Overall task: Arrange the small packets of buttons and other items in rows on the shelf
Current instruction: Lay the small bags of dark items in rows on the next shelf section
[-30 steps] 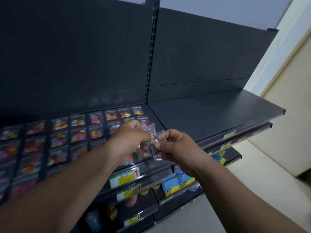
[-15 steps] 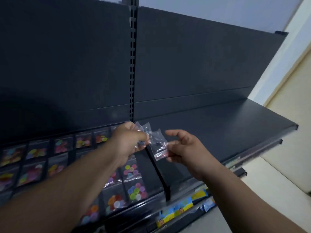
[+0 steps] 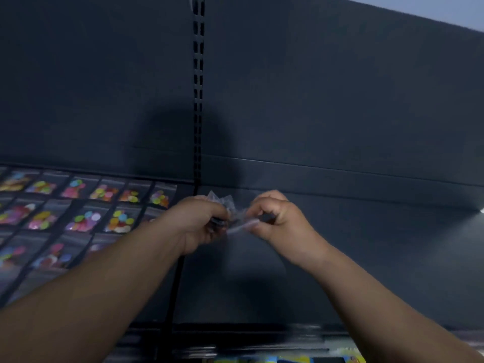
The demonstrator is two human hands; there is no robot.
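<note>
Clear plastic packets (image 3: pixel 222 203) are bunched between both hands, above the dark right-hand shelf (image 3: pixel 366 244) near its back left corner, just right of the slotted upright (image 3: pixel 198 100). The left hand (image 3: pixel 201 224) is clenched round the bunch. The right hand (image 3: pixel 277 218) pinches the end of a single packet (image 3: pixel 241 226), whose long axis runs left to right between the hands. Rows of button packets (image 3: pixel 86 205) lie on the shelf section to the left. The right hand is nearer the open shelf, so it probably draws that packet rightward and down.

Legible text: none. Button packets (image 3: pixel 83 221) at 9 o'clock: no readable labels. Coloured packaging (image 3: pixel 288 359) at 6 o'clock: print too blurred, unreadable.
</note>
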